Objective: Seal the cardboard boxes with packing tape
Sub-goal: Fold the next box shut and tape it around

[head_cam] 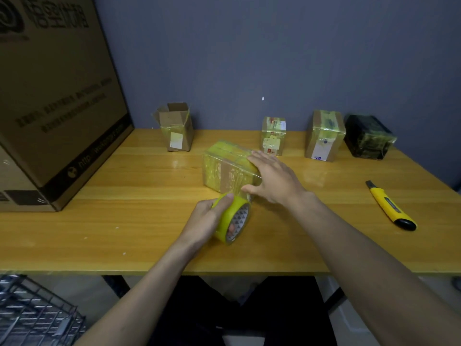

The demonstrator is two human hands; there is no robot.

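Tape-wrapped cardboard box [228, 168] lies on the wooden table [124, 221] in the middle of the frame. Right hand [272, 178] rests flat on it, fingers straight. Left hand [212, 218] grips the yellow tape roll [233, 218] just below the box. Yellow utility knife [390, 207] lies at right.

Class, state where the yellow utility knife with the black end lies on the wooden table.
In the head view, the yellow utility knife lies on the table's right side, apart from the right hand and nearer than the black wrapped box.
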